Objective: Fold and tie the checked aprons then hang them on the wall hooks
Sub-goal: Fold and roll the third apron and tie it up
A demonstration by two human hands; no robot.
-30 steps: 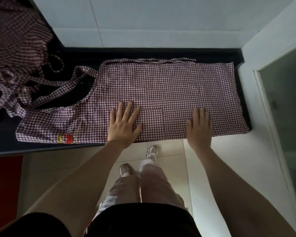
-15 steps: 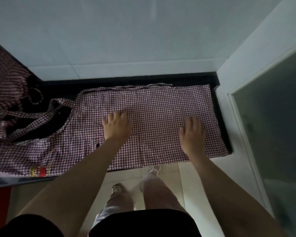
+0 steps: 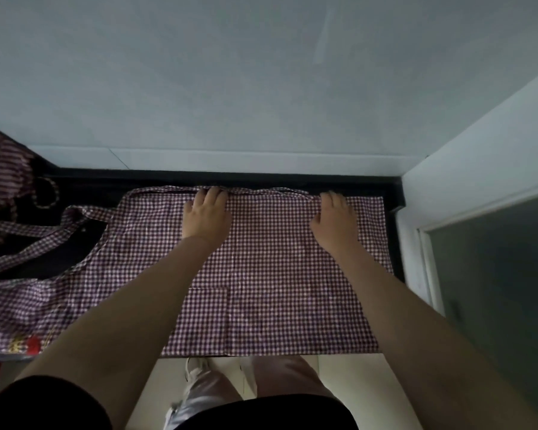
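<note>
Both hands have slid from the near hem up to twelve o'clock, left hand and right hand now curling fingers over the far edge of the apron spread flat on the table, likely gripping it to fold toward six.

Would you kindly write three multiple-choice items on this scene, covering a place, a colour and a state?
1. Where are both hands on the spread apron?
A. far edge
B. near edge
C. pocket

2. What colour is the worktop under it?
A. white
B. black
C. red

3. How does the spread apron lie?
A. rolled up
B. flat
C. hanging on a hook

Answers:
1 A: left hand and right hand reach the spread apron's far hem.
2 B: the worktop shows black.
3 B: it lies flat.
</note>
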